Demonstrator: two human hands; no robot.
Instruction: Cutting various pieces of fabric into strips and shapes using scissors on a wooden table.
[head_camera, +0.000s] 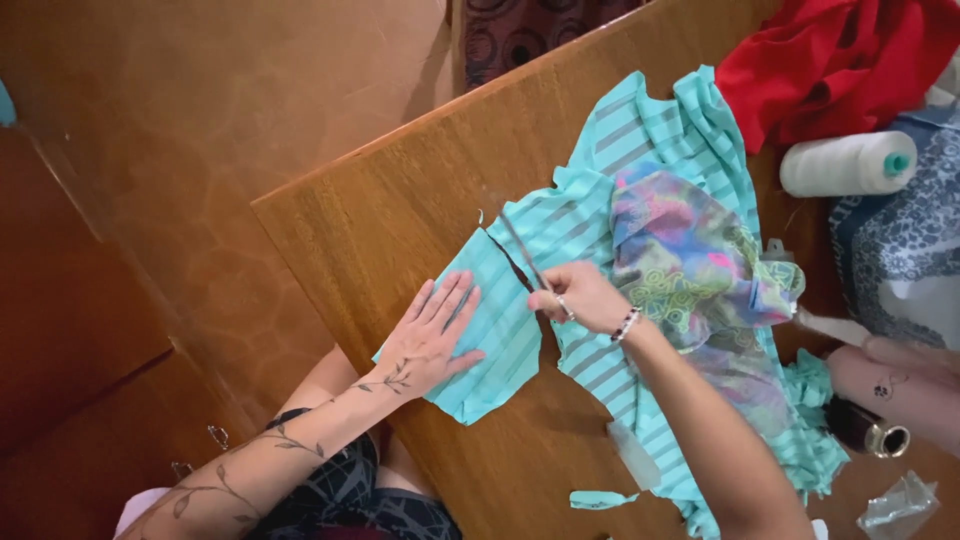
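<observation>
Currently right hand (585, 297) grips scissors (520, 250), blades cutting toward 11 o'clock through striped teal fabric (505, 340); left hand (432, 340) fingers splayed flat, pinning it to the worktop (400, 200). Best keep cloth taut.

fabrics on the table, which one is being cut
The turquoise striped fabric: the left hand presses it flat and the scissors in the right hand slice it; others lie untouched.

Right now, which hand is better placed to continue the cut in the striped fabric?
Right hand: it holds the scissors in the cut. Left hand lies flat on the turquoise striped fabric.
</observation>
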